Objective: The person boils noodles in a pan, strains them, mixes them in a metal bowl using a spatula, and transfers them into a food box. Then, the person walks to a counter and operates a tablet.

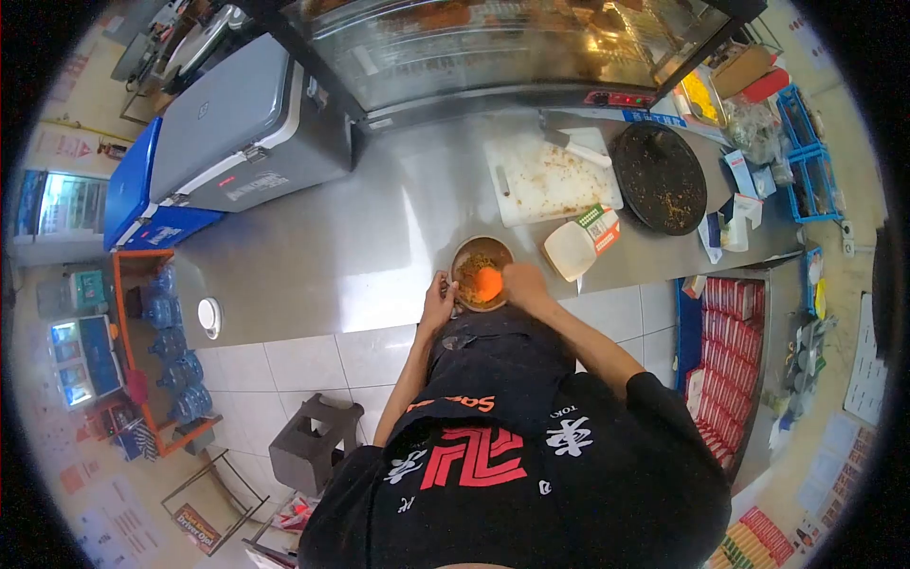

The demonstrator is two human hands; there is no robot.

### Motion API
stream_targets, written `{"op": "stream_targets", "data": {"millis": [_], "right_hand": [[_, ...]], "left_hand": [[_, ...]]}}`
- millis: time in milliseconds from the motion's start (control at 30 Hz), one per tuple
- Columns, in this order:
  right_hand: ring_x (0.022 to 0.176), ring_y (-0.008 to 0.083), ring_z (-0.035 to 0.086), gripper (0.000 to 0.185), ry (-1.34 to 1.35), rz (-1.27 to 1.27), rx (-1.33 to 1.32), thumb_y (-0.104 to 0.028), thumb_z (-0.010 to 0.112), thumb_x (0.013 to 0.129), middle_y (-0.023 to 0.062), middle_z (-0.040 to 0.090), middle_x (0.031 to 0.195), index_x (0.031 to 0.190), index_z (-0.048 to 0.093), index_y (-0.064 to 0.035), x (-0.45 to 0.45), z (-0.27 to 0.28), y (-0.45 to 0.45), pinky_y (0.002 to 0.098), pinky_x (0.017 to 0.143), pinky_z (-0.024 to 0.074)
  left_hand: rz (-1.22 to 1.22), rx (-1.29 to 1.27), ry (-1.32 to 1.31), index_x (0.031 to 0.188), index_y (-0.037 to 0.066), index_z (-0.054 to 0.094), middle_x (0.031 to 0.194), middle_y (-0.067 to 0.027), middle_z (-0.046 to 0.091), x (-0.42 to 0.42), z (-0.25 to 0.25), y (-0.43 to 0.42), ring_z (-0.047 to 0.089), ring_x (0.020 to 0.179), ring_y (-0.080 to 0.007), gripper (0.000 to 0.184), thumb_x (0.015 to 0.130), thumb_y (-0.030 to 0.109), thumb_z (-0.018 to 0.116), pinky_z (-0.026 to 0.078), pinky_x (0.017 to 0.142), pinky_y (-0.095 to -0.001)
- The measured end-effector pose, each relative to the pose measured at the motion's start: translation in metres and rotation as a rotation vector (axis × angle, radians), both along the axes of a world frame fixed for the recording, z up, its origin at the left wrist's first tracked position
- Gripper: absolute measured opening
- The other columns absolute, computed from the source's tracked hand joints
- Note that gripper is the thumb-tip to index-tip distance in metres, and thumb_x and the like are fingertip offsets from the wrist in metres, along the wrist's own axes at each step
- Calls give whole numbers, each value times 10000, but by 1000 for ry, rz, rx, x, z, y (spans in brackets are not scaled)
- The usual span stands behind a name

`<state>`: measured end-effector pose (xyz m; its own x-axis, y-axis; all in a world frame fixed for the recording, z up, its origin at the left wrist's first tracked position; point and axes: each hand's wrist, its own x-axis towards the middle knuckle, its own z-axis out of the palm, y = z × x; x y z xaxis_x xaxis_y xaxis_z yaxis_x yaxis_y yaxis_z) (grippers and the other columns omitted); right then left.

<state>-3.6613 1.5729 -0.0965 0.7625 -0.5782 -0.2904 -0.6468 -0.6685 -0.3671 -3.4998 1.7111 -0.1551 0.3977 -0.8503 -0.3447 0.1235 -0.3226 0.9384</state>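
A round brown bowl [464,258] sits at the front edge of the steel counter, close to my body, with crumbly brownish food [474,269] inside. My left hand [438,302] is closed on the bowl's left side. Over the bowl's right side, my right hand [527,288] is closed around an orange spoon [489,284] whose head rests in the food. Its handle is hidden in my fist. Just to the right stands an open paper food box [574,248] in white, orange and green.
Behind the box lie a white cutting board [531,194] with crumbs, a knife [580,149] and a black round pan [661,180]. A grey cooler [237,123] stands at back left, a glass display case [502,52] behind. A white round object [209,316] sits at the left edge.
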Motion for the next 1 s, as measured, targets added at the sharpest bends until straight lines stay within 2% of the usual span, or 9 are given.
{"op": "stream_targets", "data": {"millis": [133,200,300,400,500,600,733,867,1000], "right_hand": [[654,357,612,89,-59,-115,-188,-87,568,692,185,603,664,680,611,-10,1,1,-12,420,563,490],[638,334,613,83,-147,180,-212,-105,589,676,162,601,663,702,615,-31,0,-35,0,405,562,492],[660,317,615,113,-183,178,-122,-120,591,676,146,618,717,758,624,-49,-11,-33,-22,401,570,489],[642,324,614,127,46,176,-165,-124,547,723,167,621,700,702,635,-35,-13,-18,-27,407,566,490],[650,352,599,156,-285,129,-18,-185,557,741,174,619,714,781,651,-66,-28,-23,-30,439,603,482],[687,367,590,197,-274,-210,-15,-244,570,750,181,616,740,853,664,-105,-41,3,-46,460,633,473],[751,343,596,248,-384,-219,68,-297,591,752,170,626,793,905,667,-118,-49,-16,-21,446,673,464],[637,323,607,243,-711,-386,-153,-192,615,753,159,634,753,966,662,-84,-43,43,-38,378,572,473],[641,309,609,203,-590,-263,-159,-146,612,751,152,633,758,929,658,-59,-33,75,-22,375,572,472]], "left_hand": [[-69,37,-95,960,25,414,717,-63,506,-4,5,-5,493,576,-123,127,900,105,493,434,504,-262],[-122,2,-231,950,26,419,712,-61,507,2,3,-12,479,576,-125,120,891,92,500,422,528,-266],[-81,-1,-160,920,20,423,671,-67,490,7,14,-17,454,578,-133,120,872,79,515,399,548,-277],[-181,3,-257,895,12,424,626,-73,464,4,27,-30,443,578,-126,120,867,76,521,393,537,-276],[-211,9,-349,878,8,425,604,-81,451,3,32,-39,427,567,-119,118,866,76,521,390,531,-276],[-195,-5,-270,893,6,430,607,-83,459,7,50,-43,422,550,-126,118,868,82,517,386,524,-275],[-237,-126,-485,963,13,477,604,-55,455,16,69,-60,453,560,-110,155,861,118,530,403,517,-278],[-105,-158,-328,950,-2,483,629,-10,475,21,82,-69,442,560,-76,154,866,124,512,370,484,-262],[-213,-227,-313,857,22,439,609,6,400,17,121,-86,403,558,-72,126,878,125,508,356,484,-272]]}}
